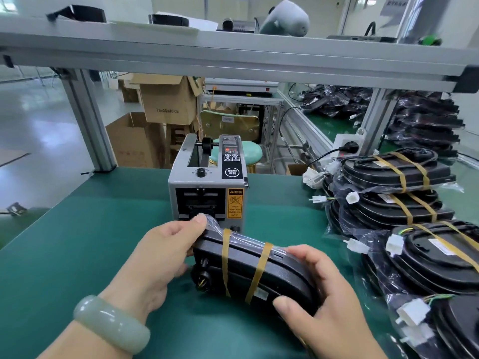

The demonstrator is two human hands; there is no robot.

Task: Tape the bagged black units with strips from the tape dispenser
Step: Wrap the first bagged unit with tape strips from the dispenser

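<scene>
cardboard boxes (168, 104), green stool (250, 149), power strip (346, 141)

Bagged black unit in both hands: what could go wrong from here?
The left hand grips the black unit close to the tape dispenser, whose caution label warns about fingers. Piles of taped units at right look uneven; adding this one could tip them or snag their white plugs.
</scene>
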